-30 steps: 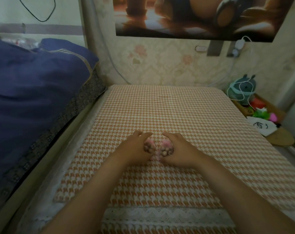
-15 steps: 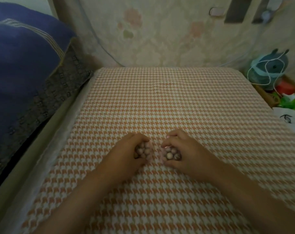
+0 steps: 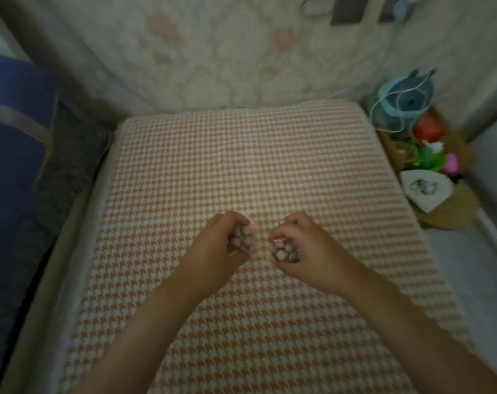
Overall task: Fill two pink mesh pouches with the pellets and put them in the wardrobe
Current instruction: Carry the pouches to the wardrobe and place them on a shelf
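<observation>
Left hand [image 3: 219, 245] curled around one pellet-filled pink pouch [image 3: 243, 240], right hand [image 3: 304, 245] clamped on the other pouch [image 3: 284, 250] (pellets showing through), both low over the houndstooth mat [image 3: 241, 160], near each other but apart, open mat ahead, blue bedding [image 3: 11, 166] bordering left, clutter at the right edge.

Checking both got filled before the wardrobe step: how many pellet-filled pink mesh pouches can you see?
2. One pouch is gripped in the left hand, the other pouch in the right hand, both just above the houndstooth mat. No others show.

Mat [image 3: 241, 155] bare beyond hands; clutter [image 3: 429, 155] right
</observation>
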### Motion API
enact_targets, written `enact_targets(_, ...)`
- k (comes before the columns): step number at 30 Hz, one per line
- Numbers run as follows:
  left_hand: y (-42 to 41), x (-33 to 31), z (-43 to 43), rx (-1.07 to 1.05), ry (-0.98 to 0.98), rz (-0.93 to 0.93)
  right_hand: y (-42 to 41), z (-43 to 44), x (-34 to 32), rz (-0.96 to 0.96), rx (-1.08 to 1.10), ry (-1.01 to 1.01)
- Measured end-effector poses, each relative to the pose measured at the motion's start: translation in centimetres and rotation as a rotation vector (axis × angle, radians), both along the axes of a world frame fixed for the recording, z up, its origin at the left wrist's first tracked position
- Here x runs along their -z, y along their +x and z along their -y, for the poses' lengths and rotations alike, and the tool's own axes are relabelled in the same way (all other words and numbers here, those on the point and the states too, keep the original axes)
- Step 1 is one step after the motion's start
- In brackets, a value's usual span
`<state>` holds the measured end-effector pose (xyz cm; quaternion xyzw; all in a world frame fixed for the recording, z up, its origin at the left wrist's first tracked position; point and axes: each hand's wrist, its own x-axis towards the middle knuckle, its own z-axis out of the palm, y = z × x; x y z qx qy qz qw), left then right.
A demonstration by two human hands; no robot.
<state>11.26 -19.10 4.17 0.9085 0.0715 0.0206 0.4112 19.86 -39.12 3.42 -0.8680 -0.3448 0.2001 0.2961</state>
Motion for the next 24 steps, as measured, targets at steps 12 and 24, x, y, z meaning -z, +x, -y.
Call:
enact_targets(12,6.9,-29.1,21.1,0.356,-0.112,-0.031,-0.1,23.8,-30.9,-0.055,0.421,-0.006)
enact_targets(24,8.2,-43.5,50.5,0.799,-0.087,0.060,-10.8,50.7,-47.3,0.121,1.045,-0.036)
